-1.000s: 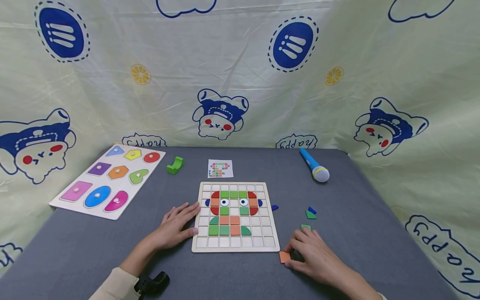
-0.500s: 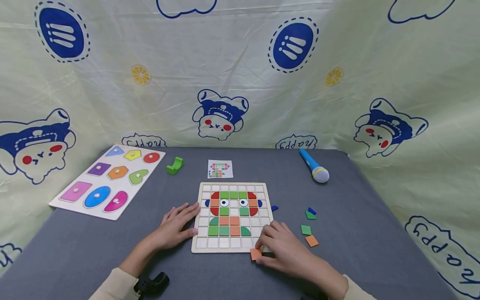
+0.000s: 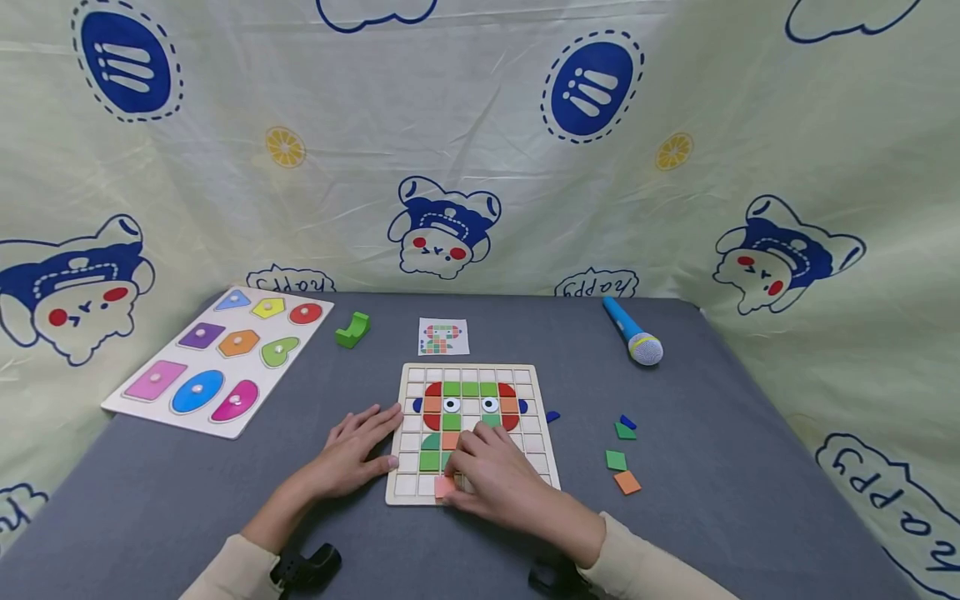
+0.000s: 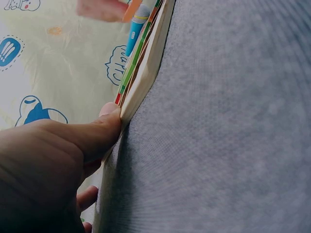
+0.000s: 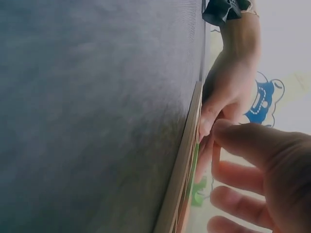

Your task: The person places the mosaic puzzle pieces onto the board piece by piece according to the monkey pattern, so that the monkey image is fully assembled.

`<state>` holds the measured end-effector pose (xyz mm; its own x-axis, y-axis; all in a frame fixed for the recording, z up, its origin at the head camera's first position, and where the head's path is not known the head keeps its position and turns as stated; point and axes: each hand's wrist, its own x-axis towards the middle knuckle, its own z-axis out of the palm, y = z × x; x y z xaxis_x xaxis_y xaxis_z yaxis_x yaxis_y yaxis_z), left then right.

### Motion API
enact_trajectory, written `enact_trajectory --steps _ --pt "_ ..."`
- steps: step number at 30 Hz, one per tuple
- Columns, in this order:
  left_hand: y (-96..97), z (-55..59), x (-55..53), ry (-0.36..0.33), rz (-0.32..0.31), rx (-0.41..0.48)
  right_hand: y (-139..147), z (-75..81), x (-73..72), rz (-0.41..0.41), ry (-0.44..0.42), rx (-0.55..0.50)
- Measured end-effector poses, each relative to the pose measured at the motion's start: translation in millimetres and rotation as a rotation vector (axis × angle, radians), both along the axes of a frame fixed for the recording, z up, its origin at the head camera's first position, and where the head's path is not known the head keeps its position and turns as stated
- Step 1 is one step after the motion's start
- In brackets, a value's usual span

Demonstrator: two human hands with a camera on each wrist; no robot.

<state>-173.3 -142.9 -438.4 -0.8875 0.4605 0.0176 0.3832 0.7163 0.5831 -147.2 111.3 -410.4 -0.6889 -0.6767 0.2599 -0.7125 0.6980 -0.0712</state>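
A square wooden grid board [image 3: 415, 485] lies on the table, its cells partly filled with red, green, orange and blue tiles and two eye tiles [image 3: 452, 405]. My left hand [image 3: 352, 450] rests at the board's left edge, fingers extended, thumb [image 4: 112, 112] against the rim. Over the lower middle of the board my right hand [image 3: 498, 475] pinches an orange square tile [image 3: 442, 487] between thumb and fingers, close above the bottom row. The right hand covers some of the tiles behind it. In the left wrist view that orange tile [image 4: 131, 10] shows above the board.
To the right lie an orange tile [image 3: 627, 482], green pieces [image 3: 616, 460] and small blue pieces [image 3: 552, 416]. Behind the board are a pattern card [image 3: 443, 337], a green block [image 3: 352, 330] and a toy microphone [image 3: 633, 332]. A shape puzzle board [image 3: 165, 406] lies at left.
My right hand has carried the orange tile leftward from beside the board's lower right corner to above its bottom row. Another orange tile stays at the right. The left hand holds its place.
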Motion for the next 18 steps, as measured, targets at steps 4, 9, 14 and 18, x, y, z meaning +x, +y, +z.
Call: enact_trajectory --steps 4,9,14,18 --pt "0.3 0.3 0.2 0.001 -0.001 -0.001 -9.4 -0.1 -3.1 -0.021 -0.023 0.028" --pt "0.2 0.6 0.2 -0.001 -0.001 -0.001 -17.6 -1.0 -6.3 -0.040 -0.039 0.054" --pt "0.7 1.1 0.6 -0.002 0.003 0.000 -22.1 -2.4 -8.0 -0.040 -0.045 0.069" --pt "1.2 1.0 0.8 0.006 0.004 -0.001 -24.2 -2.4 -8.6 -0.041 -0.043 0.083"
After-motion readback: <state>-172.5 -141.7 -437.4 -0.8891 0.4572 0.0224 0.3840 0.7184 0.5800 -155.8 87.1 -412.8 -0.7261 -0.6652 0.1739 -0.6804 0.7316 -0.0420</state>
